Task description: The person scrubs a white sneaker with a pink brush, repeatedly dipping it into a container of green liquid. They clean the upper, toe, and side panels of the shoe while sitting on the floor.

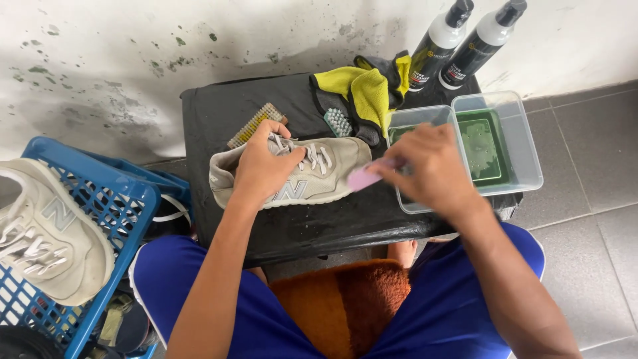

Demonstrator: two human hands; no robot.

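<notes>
Head view: left hand (262,166) clamps the light, soft beige sneaker (332,169) at its laces; right hand (432,166) grips a pink brush (364,178).

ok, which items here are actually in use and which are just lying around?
In use:
left hand gripping the beige shoe
right hand holding the pink brush at the shoe's toe
clear tub of water beside the right hand

Lying about:
wooden brush
teal brush
yellow cloth
two spray bottles
second shoe on the blue basket
</notes>
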